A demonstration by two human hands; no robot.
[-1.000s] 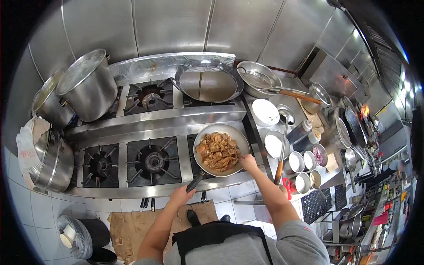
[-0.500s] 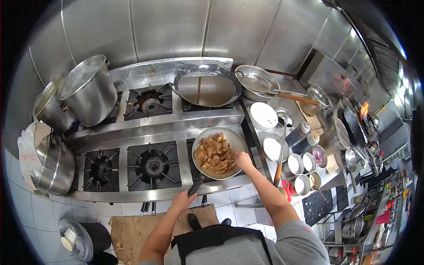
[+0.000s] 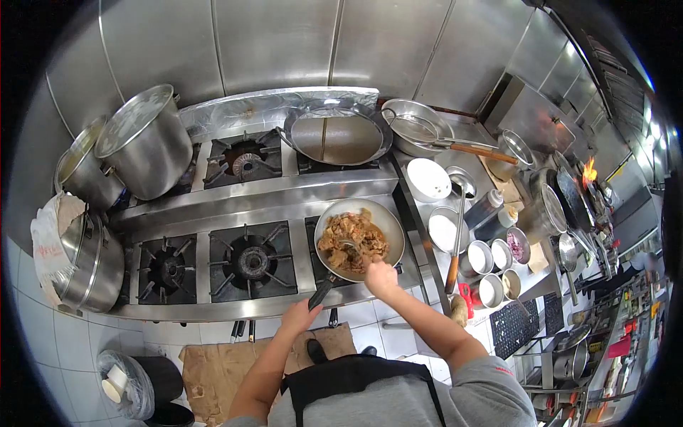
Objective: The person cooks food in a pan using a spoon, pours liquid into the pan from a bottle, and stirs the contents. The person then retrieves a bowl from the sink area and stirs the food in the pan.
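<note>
A light-lined frying pan (image 3: 396, 231) sits over the front right burner, holding browned meat pieces (image 3: 352, 231) in sauce. My left hand (image 3: 299, 317) is closed round the pan's black handle (image 3: 324, 290), which points toward me. Above the pan's near right rim, my right hand (image 3: 382, 278) is closed on a metal spoon (image 3: 351, 244). The spoon's bowl end rests among the meat; its handle is mostly covered by my fingers.
Behind the pan stands a wide wok (image 3: 338, 139) of liquid. Tall stockpots (image 3: 146, 153) line the left. On the right counter are white bowls (image 3: 427, 178), sauce bottles (image 3: 486, 208), small tins (image 3: 478, 260) and a wooden-handled ladle (image 3: 453, 270). Flames (image 3: 589, 171) rise farther right.
My right hand has moved down and left toward the pan's near edge. The meat has been shifted about; sauce and the spoon now show. My left hand still grips the handle.
</note>
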